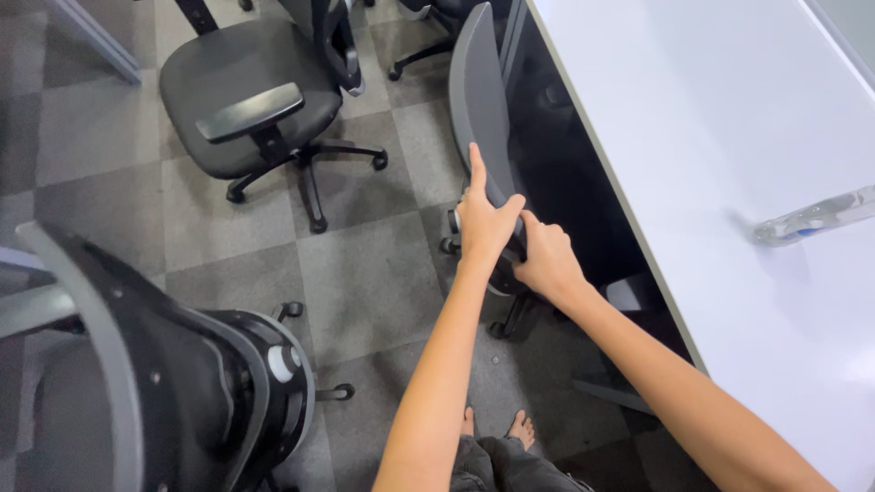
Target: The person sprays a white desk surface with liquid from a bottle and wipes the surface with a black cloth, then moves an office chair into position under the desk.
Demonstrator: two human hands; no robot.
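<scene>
Up top left, a black office chair (251,105) stands on the grey checkered carpet (365,273), armrest pad turned toward us, star base and castors showing underneath. Bottom left, another chair's back (182,383) fills the corner, black shell in a grey frame, round white knob on its side. Along the right runs a white table (711,137), and a clear plastic bottle (816,217) lies on its side near the right edge.

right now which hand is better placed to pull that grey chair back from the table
Probably the left hand: it wraps the top edge of the grey chair back, index finger along it. The right hand grips lower, closer to the white table.
</scene>
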